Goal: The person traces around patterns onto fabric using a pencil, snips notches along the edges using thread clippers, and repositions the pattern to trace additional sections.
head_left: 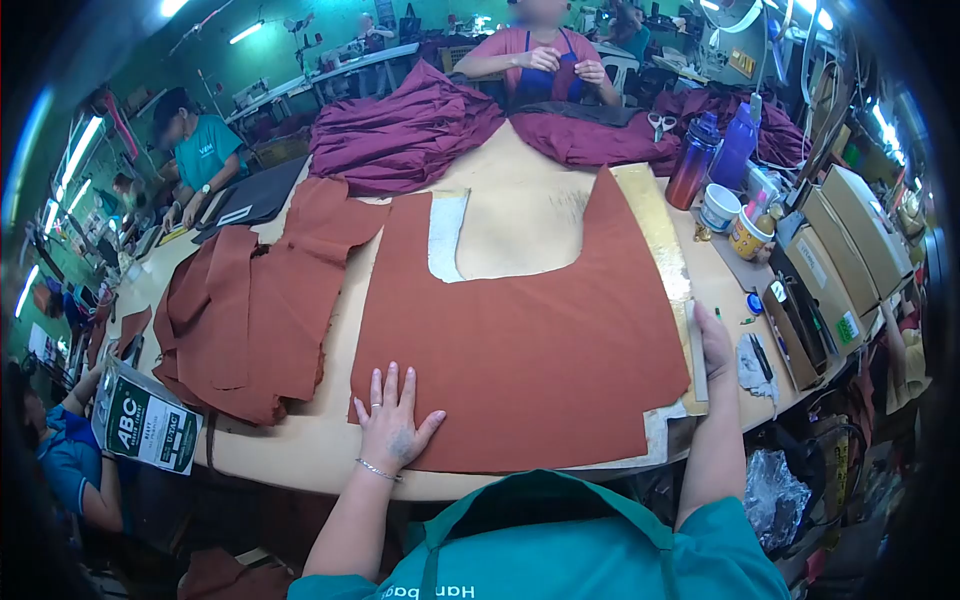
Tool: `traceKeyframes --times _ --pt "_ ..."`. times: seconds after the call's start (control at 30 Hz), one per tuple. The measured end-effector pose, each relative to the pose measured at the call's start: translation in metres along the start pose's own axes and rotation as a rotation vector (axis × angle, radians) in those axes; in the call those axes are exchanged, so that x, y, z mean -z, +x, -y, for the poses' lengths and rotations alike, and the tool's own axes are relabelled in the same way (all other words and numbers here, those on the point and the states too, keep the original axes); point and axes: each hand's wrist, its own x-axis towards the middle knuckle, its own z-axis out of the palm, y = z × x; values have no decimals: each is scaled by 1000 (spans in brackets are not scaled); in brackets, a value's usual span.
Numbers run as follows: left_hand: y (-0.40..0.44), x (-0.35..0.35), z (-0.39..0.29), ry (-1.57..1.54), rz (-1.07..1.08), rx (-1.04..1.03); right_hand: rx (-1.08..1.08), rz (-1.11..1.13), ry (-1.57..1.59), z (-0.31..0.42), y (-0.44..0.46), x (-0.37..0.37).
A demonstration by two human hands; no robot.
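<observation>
A rust-brown fabric piece [520,370] with a deep U-shaped cutout lies spread on the table in front of me. My left hand [398,415] rests flat on its lower left corner, fingers spread, holding nothing. At the fabric's right edge, my right hand [712,345] is closed around a pale flat strip [697,365] standing along that side; some of its fingers are hidden. Under the fabric, a whitish sheet [447,235] shows at the cutout, and a gold-coloured sheet [655,235] sticks out on the right.
More rust-brown fabric [250,320] is heaped at left, near a labelled ABC can [148,420]. Purple cloth piles [400,130] lie at the back, with scissors [660,125]. Bottles [694,160], tubs [720,207] and cardboard boxes [825,270] line the right. Other people work around the table.
</observation>
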Motion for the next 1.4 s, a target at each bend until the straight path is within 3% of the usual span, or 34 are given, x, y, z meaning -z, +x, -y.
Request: traceKeyframes --times 0.17,0.23,0.27,0.33,0.53,0.67,0.77,0.9,0.97,1.2,1.3,1.4 --pt "1 7 0 -33 40 -17 76 50 -156 10 -22 4" --pt "-2 6 0 -41 46 -16 110 -185 -358 32 -34 16" --pt "-1 4 0 -38 41 -11 155 -73 -341 39 -30 43" --pt "1 5 1 -19 29 -7 274 -50 -304 70 -55 16" --pt "1 5 -2 -7 24 -10 544 -102 -283 113 -84 52" --pt "4 17 -10 -9 94 27 716 -264 -305 113 -95 56" --pt "17 14 -30 58 -2 -39 771 -359 -434 95 -88 75" --pt "43 7 -102 -34 3 -443 951 -445 -416 80 -81 27" --pt "49 -16 -126 -45 109 -616 1019 -481 -429 82 -80 16" --pt "39 11 -143 -72 259 -591 1142 -615 -735 66 -71 13" --pt "76 9 -164 -176 52 -638 1120 -604 -745 58 -69 8" --pt "141 12 -200 -264 -7 -576 1041 -575 -660 49 -75 19"
